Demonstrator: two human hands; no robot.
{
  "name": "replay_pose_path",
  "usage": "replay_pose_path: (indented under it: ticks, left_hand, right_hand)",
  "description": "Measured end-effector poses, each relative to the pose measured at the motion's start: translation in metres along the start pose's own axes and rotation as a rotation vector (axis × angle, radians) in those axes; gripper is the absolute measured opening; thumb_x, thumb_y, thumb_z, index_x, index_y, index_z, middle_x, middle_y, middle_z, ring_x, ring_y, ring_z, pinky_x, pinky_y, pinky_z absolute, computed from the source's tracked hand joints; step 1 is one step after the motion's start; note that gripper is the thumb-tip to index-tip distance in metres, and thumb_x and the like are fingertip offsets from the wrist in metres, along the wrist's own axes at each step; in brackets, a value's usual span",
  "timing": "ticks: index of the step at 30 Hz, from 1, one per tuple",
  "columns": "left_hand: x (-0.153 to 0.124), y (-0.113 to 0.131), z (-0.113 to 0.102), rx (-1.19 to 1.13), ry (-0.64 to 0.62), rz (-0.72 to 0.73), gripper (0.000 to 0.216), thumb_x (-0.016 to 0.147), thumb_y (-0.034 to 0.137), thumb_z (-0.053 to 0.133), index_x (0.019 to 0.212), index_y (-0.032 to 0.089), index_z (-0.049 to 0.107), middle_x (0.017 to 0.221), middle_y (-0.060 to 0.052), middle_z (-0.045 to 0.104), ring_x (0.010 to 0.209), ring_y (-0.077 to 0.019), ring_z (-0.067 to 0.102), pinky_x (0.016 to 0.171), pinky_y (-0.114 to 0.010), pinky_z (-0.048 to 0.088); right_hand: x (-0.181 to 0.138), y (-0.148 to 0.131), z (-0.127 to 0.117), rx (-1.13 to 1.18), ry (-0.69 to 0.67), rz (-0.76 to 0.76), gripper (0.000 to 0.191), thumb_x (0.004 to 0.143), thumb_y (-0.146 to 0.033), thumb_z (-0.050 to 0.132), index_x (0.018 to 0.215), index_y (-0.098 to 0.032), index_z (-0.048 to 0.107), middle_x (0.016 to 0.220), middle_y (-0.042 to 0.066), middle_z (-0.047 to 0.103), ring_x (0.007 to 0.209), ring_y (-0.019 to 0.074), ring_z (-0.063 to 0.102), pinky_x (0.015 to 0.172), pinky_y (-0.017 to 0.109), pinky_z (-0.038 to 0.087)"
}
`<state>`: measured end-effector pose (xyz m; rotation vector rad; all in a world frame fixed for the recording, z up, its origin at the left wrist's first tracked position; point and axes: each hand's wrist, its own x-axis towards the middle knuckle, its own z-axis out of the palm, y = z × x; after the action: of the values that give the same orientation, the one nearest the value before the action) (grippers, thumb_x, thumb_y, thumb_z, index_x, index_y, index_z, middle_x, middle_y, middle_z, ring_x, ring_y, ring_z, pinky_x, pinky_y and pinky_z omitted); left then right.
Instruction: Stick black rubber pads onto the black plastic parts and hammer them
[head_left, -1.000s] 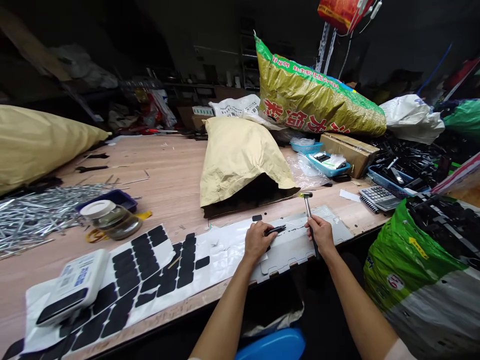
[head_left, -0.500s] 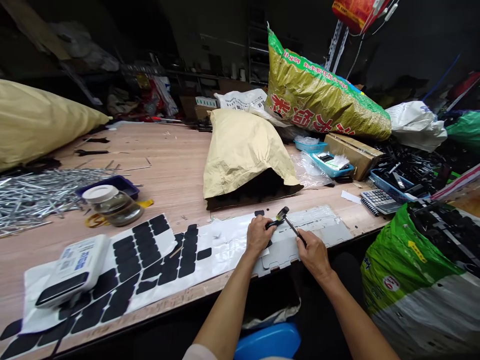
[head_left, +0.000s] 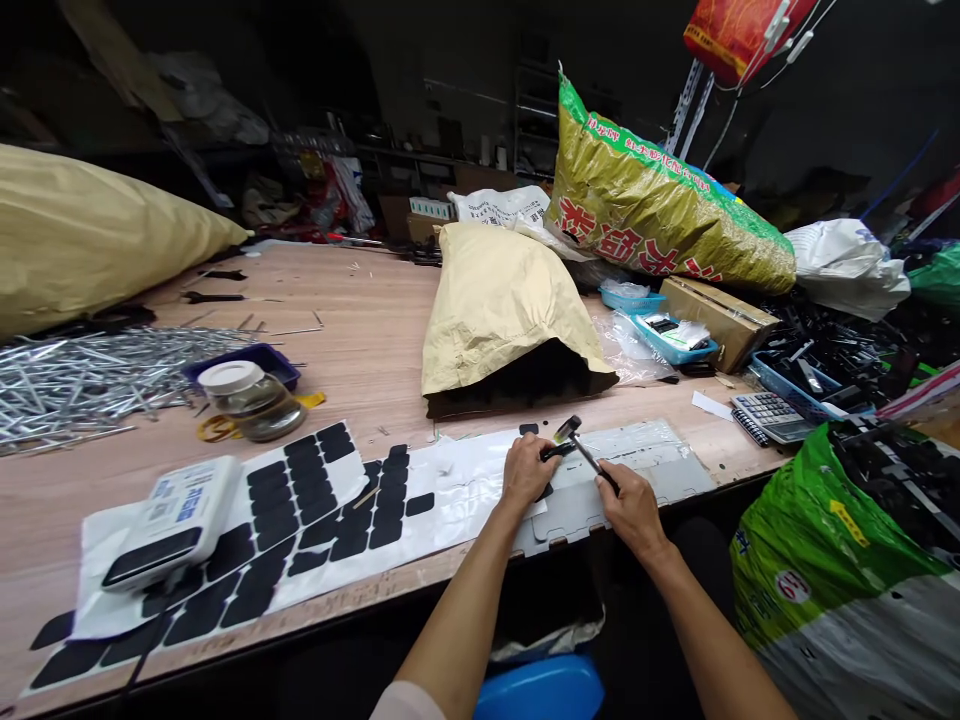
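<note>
My right hand is closed round the dark handle of a small hammer, whose metal shaft slants up to the left. The hammer head is just above a small black part; I cannot tell whether they touch. My left hand pinches that part with its fingers, low over a grey-white board at the table's front edge. Beneath my left hand, another dark piece shows partly. White sheets with black rounded stickers spread out to the left.
Behind my hands stands an open tan paper sack. To the left are a lidded jar, a heap of metal rods and a white device. A calculator and a green-white sack of black parts are at right.
The view has turned slightly left, so the scene sits farther right in the picture. Both hands keep their holds; the hammer head has shifted only slightly against the black part.
</note>
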<state>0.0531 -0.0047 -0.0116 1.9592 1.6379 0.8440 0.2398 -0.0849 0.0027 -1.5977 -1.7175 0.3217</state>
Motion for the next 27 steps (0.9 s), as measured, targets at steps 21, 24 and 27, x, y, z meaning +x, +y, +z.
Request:
replay_pose_path:
  ticks: [21,24,27]
  left_hand:
    - [-0.114,0.002,-0.002,-0.298,0.223,0.644,0.021,0.096,0.027,0.048,0.116,0.022,0.054,0.094,-0.006,0.066,0.081,-0.0194,0.062,0.077,-0.035,0.050]
    - [-0.166,-0.024,0.019,-0.258,-0.057,0.728,0.022,0.095,0.030,0.049,0.114,0.024,0.057,0.084,-0.005,0.067,0.072,-0.0189,0.063,0.072,-0.034,0.050]
    - [-0.185,-0.057,0.039,-0.124,-0.332,0.308,0.031,0.096,0.030,0.041,0.118,0.025,0.062,0.092,-0.008,0.072,0.085,-0.0218,0.069,0.080,-0.035,0.054]
  right_hand:
    - [0.069,0.054,-0.007,0.779,0.106,0.606,0.027,0.074,-0.038,0.061,0.086,-0.014,0.063,0.056,-0.003,0.058,0.039,0.0088,0.047,0.032,0.019,0.037]
    - [0.069,0.053,-0.007,0.784,0.103,0.607,0.028,0.073,-0.040,0.063,0.085,-0.015,0.063,0.055,-0.003,0.058,0.039,0.0086,0.047,0.032,0.019,0.036]
    - [0.068,0.052,-0.007,0.792,0.108,0.603,0.028,0.073,-0.040,0.064,0.085,-0.015,0.063,0.055,-0.003,0.058,0.039,0.0089,0.047,0.032,0.019,0.036]
